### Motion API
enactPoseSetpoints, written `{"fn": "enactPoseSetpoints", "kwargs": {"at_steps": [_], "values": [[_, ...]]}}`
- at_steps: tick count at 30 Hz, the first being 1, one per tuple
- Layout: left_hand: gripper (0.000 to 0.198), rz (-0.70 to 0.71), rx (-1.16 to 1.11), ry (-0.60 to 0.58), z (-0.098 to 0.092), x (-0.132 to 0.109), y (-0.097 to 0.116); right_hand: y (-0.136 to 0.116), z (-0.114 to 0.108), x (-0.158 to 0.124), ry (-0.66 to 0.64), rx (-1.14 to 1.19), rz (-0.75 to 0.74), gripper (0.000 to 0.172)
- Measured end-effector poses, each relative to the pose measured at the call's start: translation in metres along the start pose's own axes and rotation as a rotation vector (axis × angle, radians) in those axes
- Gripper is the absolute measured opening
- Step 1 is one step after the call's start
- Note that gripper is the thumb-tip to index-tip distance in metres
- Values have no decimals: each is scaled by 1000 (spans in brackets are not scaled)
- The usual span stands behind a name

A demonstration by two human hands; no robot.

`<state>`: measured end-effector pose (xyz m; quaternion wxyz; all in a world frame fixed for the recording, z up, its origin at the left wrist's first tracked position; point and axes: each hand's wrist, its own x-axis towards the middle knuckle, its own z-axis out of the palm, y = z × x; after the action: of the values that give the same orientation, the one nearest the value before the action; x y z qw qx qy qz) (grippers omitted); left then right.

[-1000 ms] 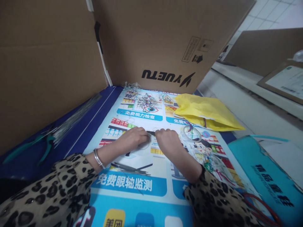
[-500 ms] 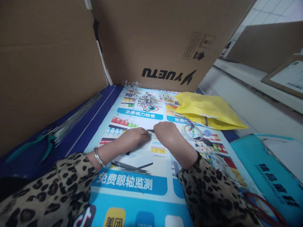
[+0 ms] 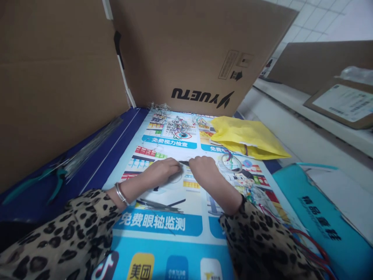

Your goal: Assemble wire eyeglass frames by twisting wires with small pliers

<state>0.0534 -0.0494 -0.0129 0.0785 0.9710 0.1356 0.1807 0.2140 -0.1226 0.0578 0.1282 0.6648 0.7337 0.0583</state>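
Observation:
A short dark strip [image 3: 183, 162] spans the small gap between my two hands over the printed sheet. The fingers of my left hand [image 3: 164, 171] are closed at its left end, with the fingertips mostly turned away from view. At the other end, my right hand [image 3: 203, 170] is curled into a fist around the strip. Under my left hand a faint pale round outline shows on the sheet; I cannot tell what it is. Closer to me lies a loose pile of thin dark strips [image 3: 160, 205].
Green-handled pliers [image 3: 55, 175] and a bundle of thin wires [image 3: 94, 146] lie at left. Tangled wire pieces [image 3: 180, 125] sit toward the cardboard wall [image 3: 180, 50]. Rightward are a clear ring [image 3: 231, 163], a yellow bag [image 3: 247, 136], a teal box [image 3: 317, 206] and red cord [image 3: 313, 245].
My right hand has turned slightly, so its knuckles show more and more of the dark strip is visible. My left hand stays nearly in place. The camera view has shifted a little.

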Motion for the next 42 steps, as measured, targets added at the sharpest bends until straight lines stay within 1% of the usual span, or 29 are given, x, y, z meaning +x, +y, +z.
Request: {"fn": "enactPoseSetpoints", "kwargs": {"at_steps": [3, 6, 10, 16, 21, 24, 29, 33, 36, 38, 39, 40, 42], "values": [[22, -48, 7, 49, 1, 1, 0, 4, 13, -11, 56, -27, 25, 21], [21, -86, 25, 46, 0, 2, 0, 4, 17, -15, 60, -40, 27, 19], [21, -104, 58, 23, -1, 2, -1, 2, 18, -14, 78, -37, 18, 19], [22, -119, 80, 58, 0, 3, -1, 2, 24, -15, 95, -24, -7, 20], [21, -161, 160, 25, 0, 3, 2, -2, 28, -18, 111, -51, -1, 21], [19, -176, 216, 27, 0, 3, 4, -3, 29, -18, 108, -50, 12, 21], [17, -185, 266, 29, -3, 0, 8, 6, 24, -18, 92, -27, 4, 19], [19, -266, 227, 70, -9, -4, 9, 16, 19, -21, 77, 6, 65, 22], [21, -382, 165, 160, -17, -6, 6, 18, 20, -22, 93, 32, 87, 23], [25, -415, 104, 218, -21, -7, 1, 16, 24, -23, 102, 49, 59, 23], [26, -402, 67, 230, -23, -8, -2, 14, 26, -24, 111, 54, 38, 25], [28, -370, 31, 219, -24, -9, -6, 13, 28, -25, 119, 56, 17, 27], [32, -281, -17, 124, -26, -12, -12, 10, 33, -27, 139, 52, -21, 30]]}}
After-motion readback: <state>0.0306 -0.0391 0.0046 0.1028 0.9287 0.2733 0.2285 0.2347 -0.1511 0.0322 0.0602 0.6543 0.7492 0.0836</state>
